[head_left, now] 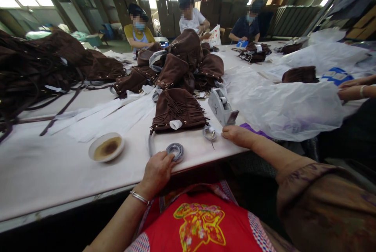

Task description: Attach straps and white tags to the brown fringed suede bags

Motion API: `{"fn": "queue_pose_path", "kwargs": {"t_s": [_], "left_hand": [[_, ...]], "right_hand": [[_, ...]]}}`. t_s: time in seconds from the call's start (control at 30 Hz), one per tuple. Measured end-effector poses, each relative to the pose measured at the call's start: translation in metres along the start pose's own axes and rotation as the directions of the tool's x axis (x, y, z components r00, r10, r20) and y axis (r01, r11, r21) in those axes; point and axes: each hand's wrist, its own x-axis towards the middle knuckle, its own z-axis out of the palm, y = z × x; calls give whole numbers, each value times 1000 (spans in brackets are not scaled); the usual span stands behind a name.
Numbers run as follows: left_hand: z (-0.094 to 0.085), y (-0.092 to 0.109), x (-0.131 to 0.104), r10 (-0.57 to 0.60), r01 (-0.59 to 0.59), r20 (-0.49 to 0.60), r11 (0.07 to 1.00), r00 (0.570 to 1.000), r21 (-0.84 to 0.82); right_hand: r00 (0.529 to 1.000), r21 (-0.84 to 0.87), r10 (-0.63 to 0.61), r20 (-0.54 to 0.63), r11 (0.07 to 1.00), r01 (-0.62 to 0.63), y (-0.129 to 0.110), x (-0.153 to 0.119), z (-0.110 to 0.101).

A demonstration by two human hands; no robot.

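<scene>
On the tabletop (58, 177), a bowl (122, 147) stands left, back from the front edge. Near this edge, the coiled strap (180, 152) should, I judge, be kept flat and tight for neat winding. The left hand (157, 171) has thumb and fingers closed on its left rim. Behind it lies the brown bag (178, 107). Farther right, the right hand (239, 135) is just beside the tape dispenser (217, 107); whether its fingertips pinch anything, I cannot tell.
</scene>
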Motion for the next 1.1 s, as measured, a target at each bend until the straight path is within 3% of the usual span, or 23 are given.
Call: {"fn": "queue_pose_path", "kwargs": {"t_s": [0.23, 0.67, 0.87, 1.1], "left_hand": [[-1, 1, 2, -2, 3, 23, 1000, 1000, -12], [-4, 2, 2, -4, 5, 16, 1000, 1000, -13], [-4, 2, 1, 2, -2, 10, 1000, 1000, -26], [-4, 1, 1, -3, 3, -9, 999, 1000, -36]], "right_hand": [[1000, -63, -21, 18, 998, 22, -2, 1, -5], [988, 15, -29, -153, 999, 32, 5, 0, 14], [948, 10, 98, -301, 995, -100, -10, -3, 23], [924, 93, 177, -339, 984, -155, -12, -2, 23]]}}
